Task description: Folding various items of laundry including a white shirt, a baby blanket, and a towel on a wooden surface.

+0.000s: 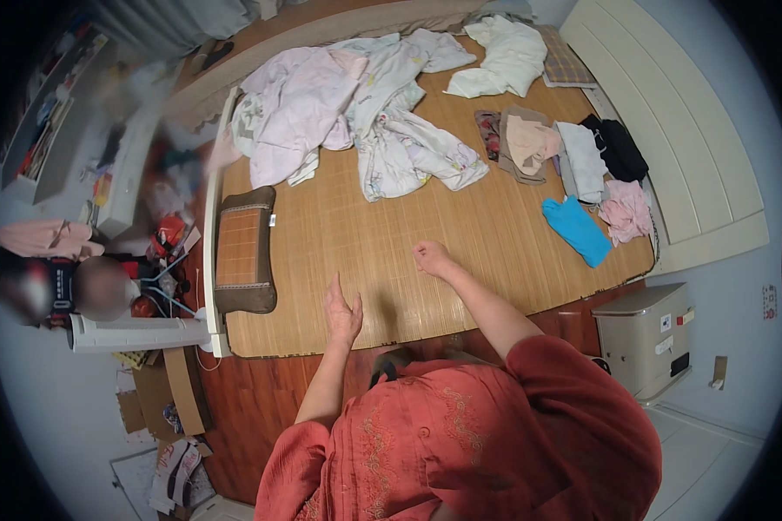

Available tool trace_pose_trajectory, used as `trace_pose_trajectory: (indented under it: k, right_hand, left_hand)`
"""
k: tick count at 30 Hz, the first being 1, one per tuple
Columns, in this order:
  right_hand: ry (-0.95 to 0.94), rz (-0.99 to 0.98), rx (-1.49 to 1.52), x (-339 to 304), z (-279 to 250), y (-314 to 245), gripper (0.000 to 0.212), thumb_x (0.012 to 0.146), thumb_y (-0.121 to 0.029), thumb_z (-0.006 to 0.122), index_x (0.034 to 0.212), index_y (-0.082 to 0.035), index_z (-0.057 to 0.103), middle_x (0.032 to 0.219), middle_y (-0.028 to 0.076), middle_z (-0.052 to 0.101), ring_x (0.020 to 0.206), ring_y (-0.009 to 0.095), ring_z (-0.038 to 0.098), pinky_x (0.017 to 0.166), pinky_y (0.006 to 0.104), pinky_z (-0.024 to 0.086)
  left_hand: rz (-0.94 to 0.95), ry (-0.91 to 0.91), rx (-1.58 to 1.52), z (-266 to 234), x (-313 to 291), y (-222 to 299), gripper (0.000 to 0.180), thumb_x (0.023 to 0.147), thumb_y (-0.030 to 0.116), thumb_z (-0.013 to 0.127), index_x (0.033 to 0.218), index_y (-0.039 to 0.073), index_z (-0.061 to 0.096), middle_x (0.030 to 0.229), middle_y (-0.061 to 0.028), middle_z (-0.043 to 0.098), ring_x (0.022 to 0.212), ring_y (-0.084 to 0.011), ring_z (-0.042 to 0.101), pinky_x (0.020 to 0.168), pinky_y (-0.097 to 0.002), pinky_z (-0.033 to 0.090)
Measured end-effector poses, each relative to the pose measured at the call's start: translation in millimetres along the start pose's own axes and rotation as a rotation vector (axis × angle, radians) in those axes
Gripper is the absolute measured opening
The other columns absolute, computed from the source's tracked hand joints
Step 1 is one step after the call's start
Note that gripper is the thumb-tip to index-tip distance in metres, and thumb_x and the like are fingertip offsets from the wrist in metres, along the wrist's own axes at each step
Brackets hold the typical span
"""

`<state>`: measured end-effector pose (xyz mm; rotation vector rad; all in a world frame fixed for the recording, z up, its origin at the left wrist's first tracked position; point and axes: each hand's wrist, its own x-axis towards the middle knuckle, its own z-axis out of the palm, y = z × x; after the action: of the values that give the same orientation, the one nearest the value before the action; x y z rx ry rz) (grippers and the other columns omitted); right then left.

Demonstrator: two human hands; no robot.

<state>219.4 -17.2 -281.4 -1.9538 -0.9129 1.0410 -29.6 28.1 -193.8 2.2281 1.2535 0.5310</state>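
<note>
Mat covers the bed in the head view. Near its near edge, the left hand is over it, thumb and fingers apart; farther in, the right hand has curled fingers, and whether they close on anything I cannot tell. A pillow lies along the left edge, quilts at the far left corner, a blue cloth toward the near right corner.
</note>
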Motion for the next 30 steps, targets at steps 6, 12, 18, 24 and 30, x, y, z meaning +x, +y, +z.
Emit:
trace_pose_trajectory:
  k: [6,12,18,24,30]
  right_hand:
    - [-0.023,0.02,-0.013,2.6,-14.9,0.7,0.02,0.084,-0.015,0.051,0.096,-0.001,0.056,0.077,0.008,0.06,0.057,0.014,0.057,0.048,0.027,0.047]
    - [-0.026,-0.024,-0.146,57.5,-9.8,41.5,0.026,0.081,-0.014,0.05,0.102,0.0,0.054,0.089,0.012,0.06,0.066,0.02,0.059,0.058,0.0306,0.048]
    - [0.187,-0.333,-0.453,166.7,24.3,37.2,0.054,0.074,-0.017,0.055,0.123,0.0,0.039,0.12,0.022,0.044,0.113,0.033,0.041,0.096,0.04,0.032]
    - [0.1,-0.203,-0.856,253.7,57.4,6.9,0.068,0.075,-0.011,0.052,0.135,-0.021,0.021,0.129,0.021,0.031,0.1,0.037,0.051,0.082,0.0427,0.044]
    - [0.125,-0.14,-0.922,298.3,77.7,23.6,0.04,0.076,-0.008,0.05,0.115,-0.013,0.045,0.11,0.02,0.045,0.089,0.037,0.056,0.076,0.044,0.045]
  left_hand:
    - [-0.022,-0.097,-0.038,18.6,15.2,-3.7,0.065,0.076,0.01,0.056,0.131,0.003,0.023,0.122,-0.0237,0.039,0.114,-0.0376,0.036,0.097,-0.0404,0.031]
    - [-0.065,-0.226,-0.084,46.3,34.8,-24.0,0.064,0.077,0.009,0.055,0.132,0.004,0.022,0.124,-0.0228,0.037,0.116,-0.0365,0.035,0.098,-0.039,0.03]
    - [-0.155,-0.252,-0.215,81.0,20.2,-84.7,0.062,0.079,0.007,0.053,0.132,0.002,0.022,0.125,-0.0219,0.036,0.117,-0.0345,0.035,0.099,-0.0375,0.029]
    - [-0.262,-0.209,-0.296,99.5,-8.2,-150.0,0.059,0.08,0.007,0.053,0.131,0.0,0.024,0.124,-0.0221,0.038,0.115,-0.034,0.037,0.098,-0.0361,0.03]
    - [-0.405,-0.139,-0.37,102.4,-6.1,-180.9,0.055,0.082,0.01,0.051,0.13,0.001,0.027,0.122,-0.0227,0.041,0.113,-0.033,0.042,0.094,-0.0367,0.035]
